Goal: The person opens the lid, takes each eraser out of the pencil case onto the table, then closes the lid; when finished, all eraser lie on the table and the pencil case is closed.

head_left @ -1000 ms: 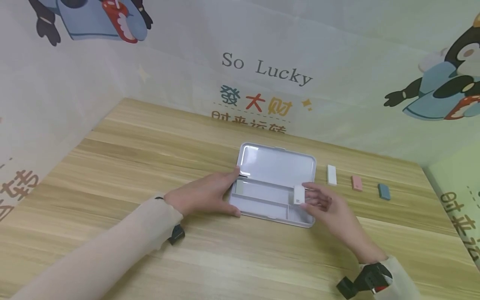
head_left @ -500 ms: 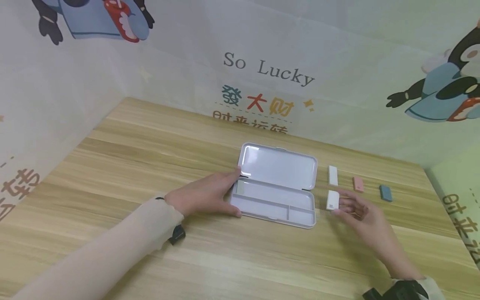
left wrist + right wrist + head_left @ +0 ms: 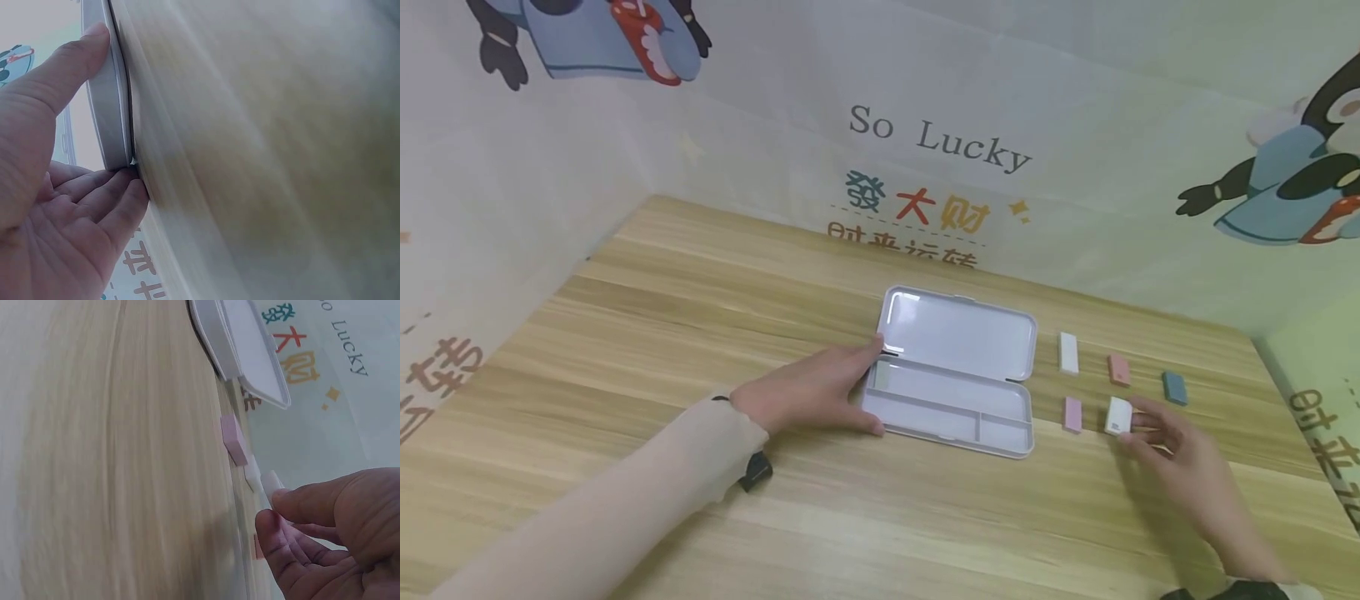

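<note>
A pale lilac pencil case [image 3: 951, 432] lies with its lid opened back on the wooden table. My left hand [image 3: 820, 390] holds its left end, thumb at the front corner and fingers at the back one. In the left wrist view, the thumb presses the side of the case [image 3: 107, 119]. My right hand [image 3: 1183, 454] pinches a small white eraser [image 3: 1117, 415] with dark print, between thumb and fingertips. Just left of it, a lilac-pink eraser [image 3: 1072, 414] stands on the table, also visible in the right wrist view.
Behind the right hand stand a white eraser [image 3: 1067, 353], a pink eraser [image 3: 1118, 370] and a blue eraser [image 3: 1175, 387] in a row. A pale greenish piece [image 3: 881, 375] lies in the back compartment's left end. A printed cloth [image 3: 760, 150] rises behind the table [image 3: 700, 283].
My right hand has carried the white eraser from over the case's right end to the right. The lilac-pink eraser, not visible before, now shows. The left hand stays on the case.
</note>
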Motion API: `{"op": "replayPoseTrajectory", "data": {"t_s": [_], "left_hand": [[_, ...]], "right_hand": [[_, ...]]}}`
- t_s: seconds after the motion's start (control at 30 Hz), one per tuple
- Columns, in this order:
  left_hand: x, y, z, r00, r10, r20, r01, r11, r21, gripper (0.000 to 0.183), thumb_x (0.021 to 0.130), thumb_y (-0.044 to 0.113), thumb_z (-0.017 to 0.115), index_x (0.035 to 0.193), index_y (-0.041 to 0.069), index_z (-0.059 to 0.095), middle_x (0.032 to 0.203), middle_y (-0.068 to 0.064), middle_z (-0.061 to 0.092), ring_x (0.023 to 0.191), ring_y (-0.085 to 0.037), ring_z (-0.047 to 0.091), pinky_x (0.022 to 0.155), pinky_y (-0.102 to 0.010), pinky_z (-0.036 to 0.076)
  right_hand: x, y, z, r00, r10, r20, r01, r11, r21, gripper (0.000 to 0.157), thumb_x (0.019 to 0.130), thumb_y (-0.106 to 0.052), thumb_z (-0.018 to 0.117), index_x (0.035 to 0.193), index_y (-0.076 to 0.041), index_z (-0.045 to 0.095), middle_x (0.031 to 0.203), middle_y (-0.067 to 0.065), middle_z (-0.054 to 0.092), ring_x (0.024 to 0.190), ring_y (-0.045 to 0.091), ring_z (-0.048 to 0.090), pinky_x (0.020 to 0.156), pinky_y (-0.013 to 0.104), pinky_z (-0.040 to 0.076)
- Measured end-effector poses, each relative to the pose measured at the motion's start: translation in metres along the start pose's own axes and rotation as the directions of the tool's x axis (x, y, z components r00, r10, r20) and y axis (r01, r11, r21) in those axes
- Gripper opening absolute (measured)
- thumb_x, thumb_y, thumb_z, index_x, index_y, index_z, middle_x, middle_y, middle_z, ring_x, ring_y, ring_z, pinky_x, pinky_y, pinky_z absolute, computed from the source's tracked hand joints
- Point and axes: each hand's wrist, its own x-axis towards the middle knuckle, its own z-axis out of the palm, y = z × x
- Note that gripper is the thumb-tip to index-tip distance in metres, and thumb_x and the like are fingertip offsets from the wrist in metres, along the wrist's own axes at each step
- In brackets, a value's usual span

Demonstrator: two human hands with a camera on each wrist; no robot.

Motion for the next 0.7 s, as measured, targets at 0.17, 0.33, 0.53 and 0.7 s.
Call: {"op": "replayPoseTrajectory", "data": {"t_s": [0.17,0.33,0.53,0.7], "left_hand": [[0.0,0.002,0.0,1.0,-0.003,0.004,0.003,1.0,-0.012,0.117,0.085,0.038,0.088,0.167,0.001,0.014,0.167,-0.015,0.04,0.147,-0.024,0.049,0.126,-0.042,0.038],[0.0,0.003,0.0,1.0,-0.014,0.007,0.014,1.0,-0.014,0.117,0.085,0.038,0.088,0.167,0.001,0.014,0.168,-0.015,0.039,0.148,-0.024,0.049,0.127,-0.042,0.038],[0.0,0.003,-0.001,1.0,-0.018,0.011,0.018,1.0,-0.009,0.117,0.085,0.038,0.088,0.167,0.002,0.014,0.169,-0.014,0.038,0.149,-0.024,0.048,0.127,-0.042,0.037],[0.0,0.003,0.0,1.0,-0.014,0.013,0.014,1.0,-0.011,0.118,0.085,0.039,0.088,0.168,0.003,0.013,0.169,-0.013,0.037,0.15,-0.023,0.047,0.128,-0.041,0.036]], "right_hand": [[-0.002,0.009,-0.008,0.999,0.017,0.035,-0.016,0.999,-0.04,0.046,0.096,0.003,0.07,0.138,0.015,0.055,0.114,0.033,0.07,0.088,-0.022,0.052,0.069,0.008,0.053],[-0.003,0.015,-0.013,0.995,0.046,0.089,-0.041,0.997,-0.065,0.044,0.097,0.001,0.069,0.137,0.015,0.056,0.116,0.033,0.069,0.087,-0.022,0.051,0.068,0.012,0.054],[-0.003,0.019,-0.013,0.994,0.048,0.096,-0.04,0.996,-0.077,0.042,0.097,0.001,0.069,0.135,0.016,0.058,0.113,0.031,0.07,0.087,-0.022,0.05,0.066,0.015,0.055],[-0.002,0.022,-0.012,0.996,0.013,0.086,-0.006,0.997,-0.083,0.04,0.096,0.004,0.069,0.132,0.018,0.059,0.109,0.03,0.071,0.087,-0.022,0.05,0.067,0.012,0.054]]}}
